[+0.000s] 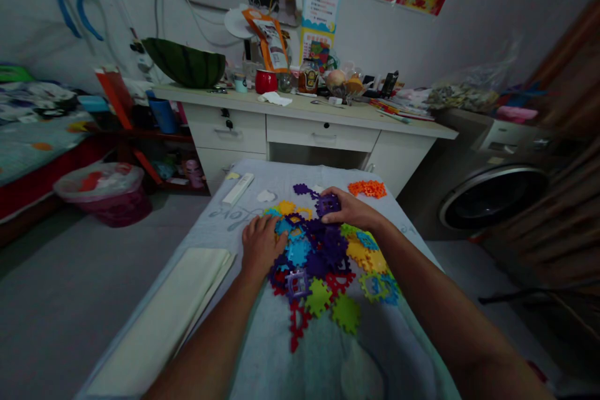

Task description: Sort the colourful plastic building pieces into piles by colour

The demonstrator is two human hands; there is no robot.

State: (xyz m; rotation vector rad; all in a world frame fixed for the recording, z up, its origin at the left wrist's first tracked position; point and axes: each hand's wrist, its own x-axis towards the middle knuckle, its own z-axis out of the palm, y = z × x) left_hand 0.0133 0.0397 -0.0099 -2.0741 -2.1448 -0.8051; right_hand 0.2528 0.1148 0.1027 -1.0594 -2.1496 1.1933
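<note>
A pile of plastic gear-shaped toy pieces in purple, blue, yellow, green and red covers the middle of the cloth-covered table (pixel 262 350). My right hand (pixel 352 208) pinches a purple square gear piece (pixel 327 204) between thumb and fingers at the far side of the pile. My left hand (pixel 263 242) rests with fingers apart on the pile's left edge, close to the light blue pieces (pixel 299 252). Green gears (pixel 346 314) and a red piece (pixel 298 325) lie at the near side. Beyond my right hand sits a cluster of orange pieces (pixel 367 189).
Folded cream cloth (pixel 162 312) lies along the table's left side, with a white strip-shaped object (pixel 238 189) farther back. Behind stands a white desk (pixel 323 131) crowded with jars and a watermelon-patterned bowl (pixel 185 64). A washing machine (pixel 469 156) is at the right, a lined pink bin (pixel 110 200) at the left.
</note>
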